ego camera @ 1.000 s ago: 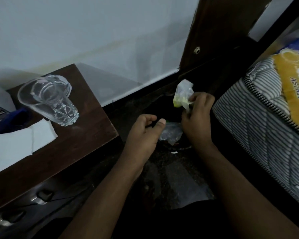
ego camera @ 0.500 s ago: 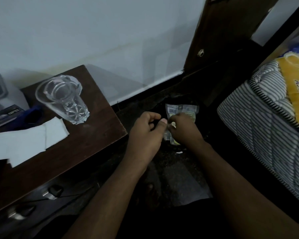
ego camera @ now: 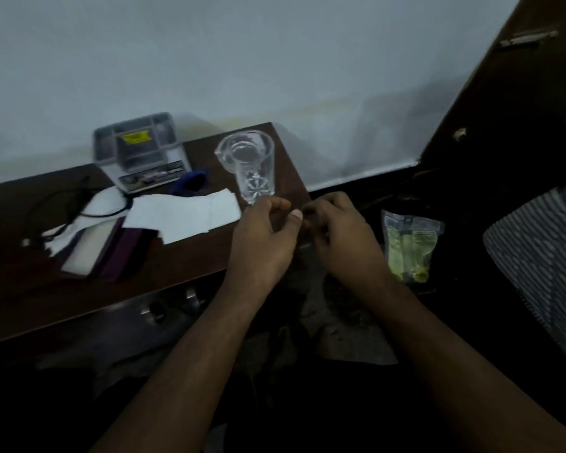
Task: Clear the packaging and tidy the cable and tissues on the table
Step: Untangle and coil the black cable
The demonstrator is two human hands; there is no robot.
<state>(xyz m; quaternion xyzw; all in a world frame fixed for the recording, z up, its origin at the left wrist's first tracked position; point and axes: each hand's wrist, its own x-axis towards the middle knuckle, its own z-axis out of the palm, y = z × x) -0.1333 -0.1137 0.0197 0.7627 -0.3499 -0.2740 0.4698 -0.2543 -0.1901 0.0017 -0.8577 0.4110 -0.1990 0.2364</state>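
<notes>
Both hands meet at the right end of the table (ego camera: 164, 282): the left hand (ego camera: 262, 237) and right hand (ego camera: 337, 237) have fingers loosely curled toward each other, and whether they pinch anything cannot be told. The packet (ego camera: 409, 246) lies on the floor just right of the right hand, long axis pointing away from the viewer. The tissues (ego camera: 183, 214) and cable (ego camera: 69, 207) lie leftward, nearer the left hand
</notes>
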